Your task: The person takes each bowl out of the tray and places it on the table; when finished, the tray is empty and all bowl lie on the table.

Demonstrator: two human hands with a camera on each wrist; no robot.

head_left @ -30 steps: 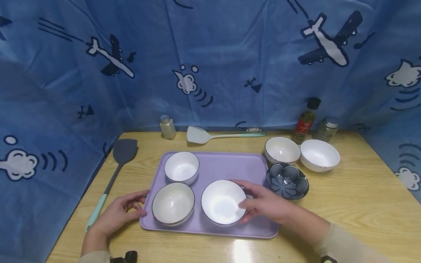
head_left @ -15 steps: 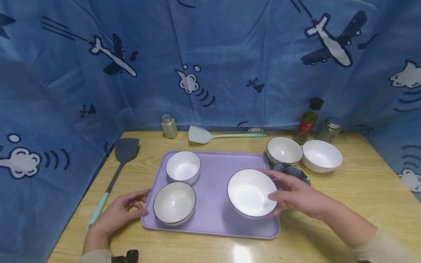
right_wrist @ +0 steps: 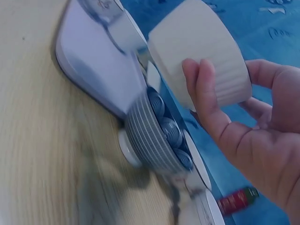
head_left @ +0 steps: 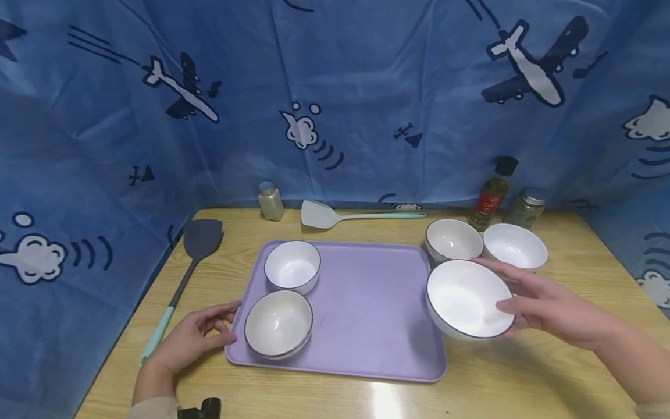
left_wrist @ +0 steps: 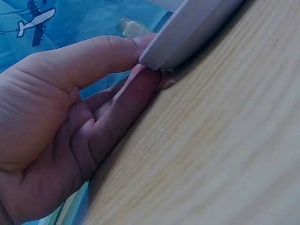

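Note:
My right hand (head_left: 555, 305) holds a white bowl (head_left: 463, 297) with a dark rim, thumb inside and fingers around its outer wall. The bowl hangs in the air over the right edge of the lilac tray (head_left: 369, 308). In the right wrist view, a dark ribbed bowl (right_wrist: 150, 133) stands below it, hidden from the head view. My left hand (head_left: 188, 343) pinches the tray's left edge, thumb above and fingers beneath, as the left wrist view shows. On the tray's left side stand a white bowl (head_left: 292, 266) and, nearer me, a cream bowl (head_left: 279, 323).
Two bowls, one cream (head_left: 453, 238) and one white (head_left: 515, 247), stand at the back right before a sauce bottle (head_left: 490, 198) and a jar (head_left: 525, 209). A white spatula (head_left: 320, 215) and a shaker (head_left: 271, 202) lie behind the tray. A dark spatula (head_left: 201, 238) lies left.
My right hand has lifted the white bowl off the tray and carried it right, past the tray's right edge. The left hand has kept its hold on the tray.

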